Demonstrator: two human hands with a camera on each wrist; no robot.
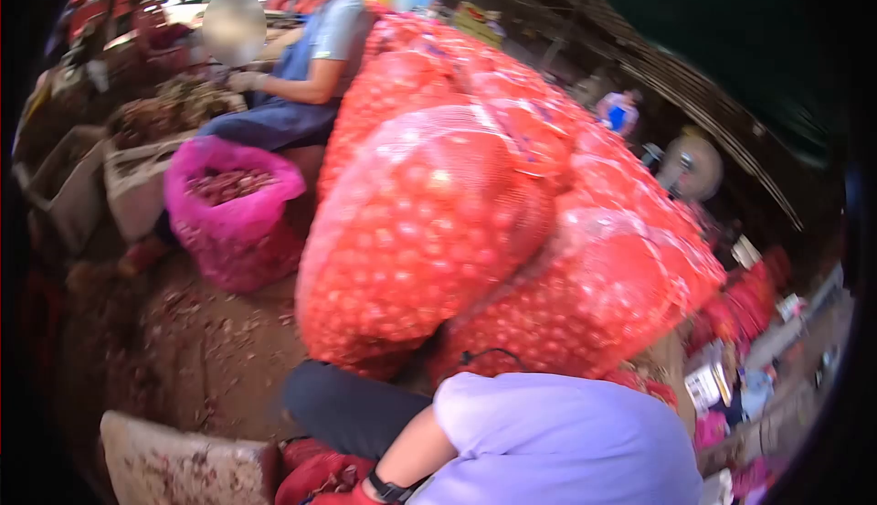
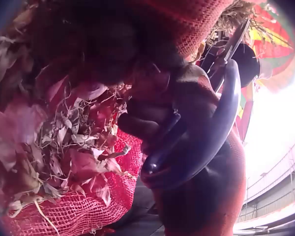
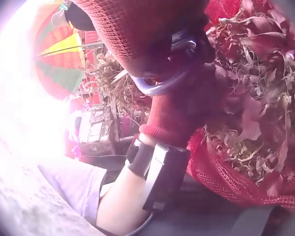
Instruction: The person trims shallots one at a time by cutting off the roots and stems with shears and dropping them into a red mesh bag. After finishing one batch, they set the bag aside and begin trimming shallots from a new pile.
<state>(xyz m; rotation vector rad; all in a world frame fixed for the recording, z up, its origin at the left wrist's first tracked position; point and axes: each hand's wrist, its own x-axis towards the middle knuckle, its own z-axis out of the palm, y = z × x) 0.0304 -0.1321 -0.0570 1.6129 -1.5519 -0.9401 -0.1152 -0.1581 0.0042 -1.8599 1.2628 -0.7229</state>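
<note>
Purple-handled scissors [image 2: 223,115] are gripped in my right hand [image 2: 196,167], blades upward at the upper right of the left wrist view. In the right wrist view the handle loop [image 3: 162,86] shows under my red-gloved right hand [image 3: 137,32]. My left hand [image 3: 172,118], in a red glove, is close against it; its fingers are hidden. The left glove [image 2: 187,24] fills the top of the left wrist view, in shadow. Beside both hands, dry peels and roots [image 2: 64,142] lie in a red mesh bag [image 2: 88,214].
Large red mesh sacks [image 1: 411,231] of round bulbs stand ahead. Left of them are a pink bag [image 1: 233,258], crates [image 1: 137,176] and a seated person [image 1: 320,57]. A pale worn block [image 1: 183,464] is at the lower left; peel scraps litter the ground.
</note>
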